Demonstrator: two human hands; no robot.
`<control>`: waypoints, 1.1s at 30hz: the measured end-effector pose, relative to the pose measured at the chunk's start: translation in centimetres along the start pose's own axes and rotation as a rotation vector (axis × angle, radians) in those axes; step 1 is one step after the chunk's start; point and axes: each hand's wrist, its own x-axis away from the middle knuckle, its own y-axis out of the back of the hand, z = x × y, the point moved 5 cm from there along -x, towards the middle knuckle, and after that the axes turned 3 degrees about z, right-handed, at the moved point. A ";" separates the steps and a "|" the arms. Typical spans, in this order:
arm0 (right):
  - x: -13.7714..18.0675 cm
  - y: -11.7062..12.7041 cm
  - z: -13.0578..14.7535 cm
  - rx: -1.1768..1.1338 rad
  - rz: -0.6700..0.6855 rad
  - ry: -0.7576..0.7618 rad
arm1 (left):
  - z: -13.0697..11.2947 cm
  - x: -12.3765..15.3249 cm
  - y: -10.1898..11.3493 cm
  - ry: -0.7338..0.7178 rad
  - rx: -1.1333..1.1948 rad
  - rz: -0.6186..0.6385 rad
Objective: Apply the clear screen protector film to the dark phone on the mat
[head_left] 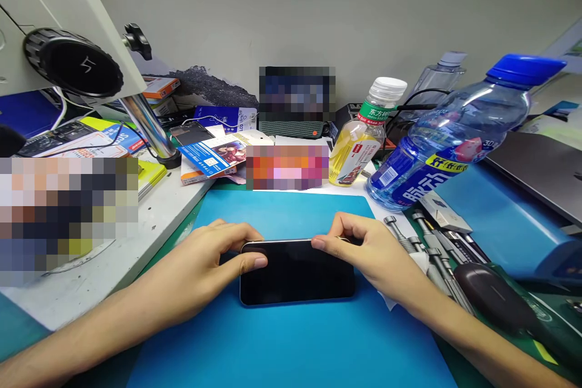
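Note:
A smartphone (pixel 295 276) with a dark screen faces me, held lengthwise over the blue mat (pixel 291 345). It looks tilted, its lower long edge at or close to the mat. My left hand (pixel 213 260) grips the upper left corner, thumb on the glass and fingers behind the top edge. At the upper right corner my right hand (pixel 364 245) pinches the phone, its thumb lying along the top edge and its fingers curled behind. The back of the phone is hidden, as are most of the fingertips behind it.
A microscope (pixel 73 60) on a white base (pixel 168 218) stands left. Behind the mat are a yellow drink bottle (pixel 354 151), a large blue-capped bottle (pixel 436 145) and cards (pixel 213 154). Several screwdrivers (pixel 439 254) and a dark oval case (pixel 495 297) lie right.

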 end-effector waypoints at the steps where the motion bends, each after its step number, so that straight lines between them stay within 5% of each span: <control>1: 0.0 0.0 0.0 0.002 0.005 0.002 | 0.0 0.0 0.0 -0.001 -0.002 -0.005; 16: -0.2 1.7 0.4 0.024 0.423 0.048 | 1.0 0.1 -0.5 0.037 0.040 0.078; 26: 0.9 3.6 0.5 0.211 0.496 -0.014 | 0.6 0.2 -0.3 0.022 0.032 0.039; 33: 1.0 3.2 0.5 0.281 0.483 0.058 | 1.1 0.2 -0.1 -0.173 -0.092 -0.103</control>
